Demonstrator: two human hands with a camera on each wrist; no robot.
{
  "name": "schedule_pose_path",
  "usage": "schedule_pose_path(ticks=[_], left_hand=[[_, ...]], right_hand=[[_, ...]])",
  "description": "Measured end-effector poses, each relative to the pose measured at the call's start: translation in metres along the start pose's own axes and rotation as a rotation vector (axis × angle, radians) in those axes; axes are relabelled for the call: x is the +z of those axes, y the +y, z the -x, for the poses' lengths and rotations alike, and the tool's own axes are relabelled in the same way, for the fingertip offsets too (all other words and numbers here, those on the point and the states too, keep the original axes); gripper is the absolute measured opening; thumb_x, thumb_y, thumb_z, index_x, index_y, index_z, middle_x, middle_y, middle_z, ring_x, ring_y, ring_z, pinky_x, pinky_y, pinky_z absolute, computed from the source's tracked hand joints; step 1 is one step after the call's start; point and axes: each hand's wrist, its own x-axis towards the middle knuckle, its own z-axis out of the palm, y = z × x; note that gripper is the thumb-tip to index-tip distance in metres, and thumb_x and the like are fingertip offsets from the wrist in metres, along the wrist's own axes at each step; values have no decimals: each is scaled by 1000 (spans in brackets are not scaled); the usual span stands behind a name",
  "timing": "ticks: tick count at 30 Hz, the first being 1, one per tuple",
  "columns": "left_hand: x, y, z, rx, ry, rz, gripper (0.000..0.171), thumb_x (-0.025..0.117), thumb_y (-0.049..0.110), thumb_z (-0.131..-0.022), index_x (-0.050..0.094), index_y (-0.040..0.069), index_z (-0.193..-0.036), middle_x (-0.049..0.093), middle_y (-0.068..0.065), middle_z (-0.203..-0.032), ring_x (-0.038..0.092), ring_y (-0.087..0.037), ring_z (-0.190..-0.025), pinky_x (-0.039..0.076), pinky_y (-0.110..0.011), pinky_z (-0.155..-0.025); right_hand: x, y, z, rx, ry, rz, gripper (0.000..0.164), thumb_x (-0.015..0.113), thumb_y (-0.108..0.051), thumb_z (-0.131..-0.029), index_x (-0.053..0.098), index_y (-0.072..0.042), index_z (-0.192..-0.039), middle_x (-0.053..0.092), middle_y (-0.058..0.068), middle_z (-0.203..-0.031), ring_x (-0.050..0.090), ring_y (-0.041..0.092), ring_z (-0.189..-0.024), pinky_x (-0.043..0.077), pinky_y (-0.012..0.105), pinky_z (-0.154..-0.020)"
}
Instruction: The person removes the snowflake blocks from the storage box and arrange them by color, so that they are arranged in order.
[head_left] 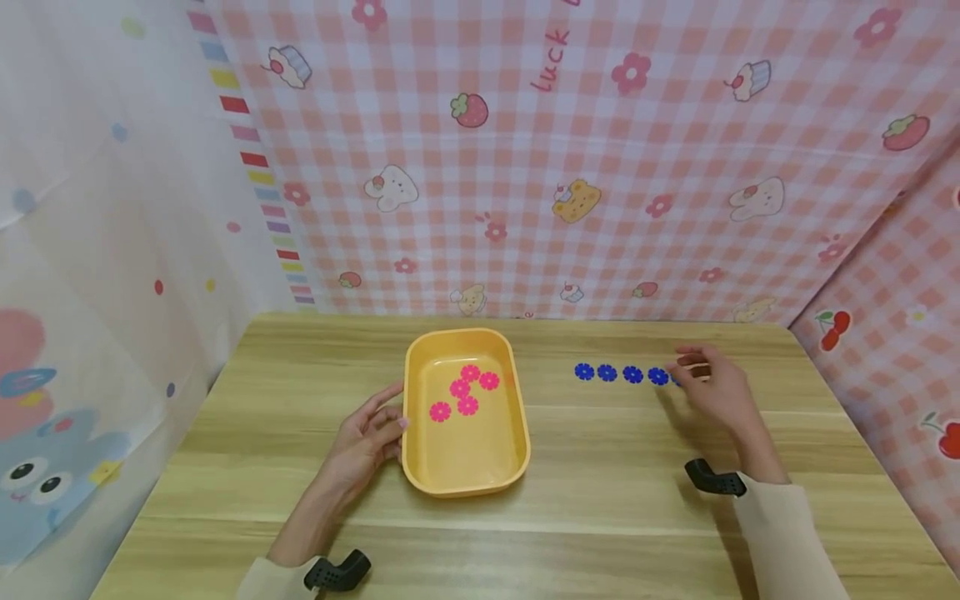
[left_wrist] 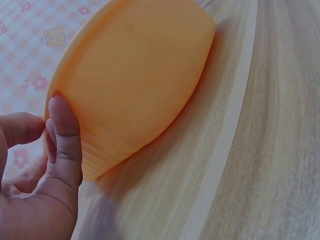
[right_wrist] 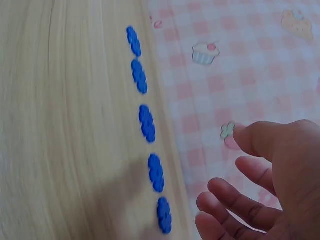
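Note:
A yellow tray (head_left: 465,467) lies on the table with several pink snowflake-shaped plastic discs (head_left: 467,406) in it. At its left side, my left hand (head_left: 367,437) holds the rim, the thumb at the edge and a finger against the outer wall (left_wrist: 135,65). To the tray's right runs a row of several blue snowflake discs (head_left: 633,375). My right hand (head_left: 716,387) hovers at the row's right end with parted, loosely bent fingers and nothing between them. From the head it partly hides the last disc, which the right wrist view shows lying flat (right_wrist: 164,215).
A pink checked cloth (head_left: 525,167) hangs behind the table's back edge, with patterned cloths on both sides. The wood-grain table (head_left: 600,517) extends in front of the tray and the disc row. Each wrist wears a black camera mount (head_left: 337,572).

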Motion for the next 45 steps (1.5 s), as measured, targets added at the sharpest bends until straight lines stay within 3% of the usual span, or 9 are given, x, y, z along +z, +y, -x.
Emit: schedule_pose_path(ticks=[6,13,16,21,45], left_hand=[[0,-1,1,7,0,4,62,61,4,-101,37,10,-157,62,-2,-106,63,-12,-71,58,-24,-63],[0,-4,2,-3,3,1,61,60,4,-102,36,12,-158,61,-2,-105,61,-12,-72,57,-23,-62],[0,-6,4,-10,16,2,61,60,4,-101,37,13,-157,61,-1,-103,60,-12,-73,56,-23,-62],[0,-7,4,-7,12,6,61,61,5,-101,38,14,-157,61,-1,-104,61,-12,-73,56,-23,-62],[-1,-1,0,6,-15,14,64,63,7,-101,34,10,-159,63,-4,-109,64,-12,-73,59,-24,-63]], right_hand=[[5,-16,1,-50,4,-2,49,61,-33,-104,54,-3,-141,64,25,-128,63,40,-110,53,34,-83],[11,-34,1,-122,3,-8,46,65,-31,-102,56,-4,-137,64,24,-128,65,36,-108,50,17,-81],[14,-42,2,-144,-10,-11,46,67,-30,-101,55,-5,-138,65,23,-129,64,35,-109,54,25,-84],[19,-57,5,-173,-41,-30,49,67,-29,-101,53,-5,-141,63,21,-131,63,37,-113,56,52,-91],[63,-119,2,-305,-156,-143,59,77,-31,-94,51,-16,-145,63,11,-137,63,34,-118,57,54,-94]])
